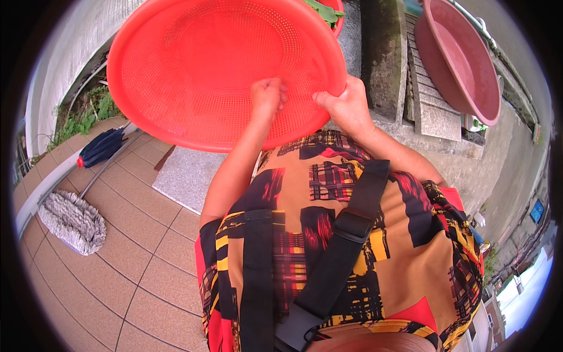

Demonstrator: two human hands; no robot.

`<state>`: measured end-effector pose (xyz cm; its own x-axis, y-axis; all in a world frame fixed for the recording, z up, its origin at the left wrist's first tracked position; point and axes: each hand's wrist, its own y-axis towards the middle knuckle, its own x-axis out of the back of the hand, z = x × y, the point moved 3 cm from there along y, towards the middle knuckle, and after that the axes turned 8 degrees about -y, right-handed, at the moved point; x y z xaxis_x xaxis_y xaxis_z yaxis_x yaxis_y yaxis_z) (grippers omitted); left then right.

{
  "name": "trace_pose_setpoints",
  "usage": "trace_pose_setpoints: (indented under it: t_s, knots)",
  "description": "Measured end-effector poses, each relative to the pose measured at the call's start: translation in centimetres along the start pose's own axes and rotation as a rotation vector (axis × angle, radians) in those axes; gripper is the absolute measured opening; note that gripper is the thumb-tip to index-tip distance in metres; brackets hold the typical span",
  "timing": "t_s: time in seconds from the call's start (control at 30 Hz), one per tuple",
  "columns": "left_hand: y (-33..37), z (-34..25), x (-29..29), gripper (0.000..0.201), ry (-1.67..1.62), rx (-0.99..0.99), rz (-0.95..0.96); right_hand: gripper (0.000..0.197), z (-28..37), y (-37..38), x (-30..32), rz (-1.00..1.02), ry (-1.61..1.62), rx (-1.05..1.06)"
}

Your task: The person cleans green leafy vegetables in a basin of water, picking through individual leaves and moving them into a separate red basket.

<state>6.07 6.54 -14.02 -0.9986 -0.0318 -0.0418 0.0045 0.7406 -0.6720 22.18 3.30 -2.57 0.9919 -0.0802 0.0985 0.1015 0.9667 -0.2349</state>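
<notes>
One red perforated basket: right hand pinches its rim; left hand curls fingers fist-like.

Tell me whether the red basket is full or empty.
Empty: nothing can be seen lying in the basket; its holed base and sides show bare around the left hand.

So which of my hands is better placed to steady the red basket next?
Probably your right: the right hand already grips the rim of the red basket, thumb over the inner edge. The left hand is curled over the mesh, off the rim; whether it touches is unclear.
</notes>
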Motion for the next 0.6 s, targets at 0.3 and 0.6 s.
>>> trace_pose_setpoints:
  t_s: [0.3,0.6]
  knots:
    - [1.0,0.5,0.2,0.041,0.017,0.019,0.019,0.026,-1.3,0.4,0.3,-0.001,0.083,-0.060]
    - [1.9,1.1,0.2,0.044,-0.003,0.044,0.043,0.026,-2.7,0.7,0.4,-0.004,0.086,-0.088]
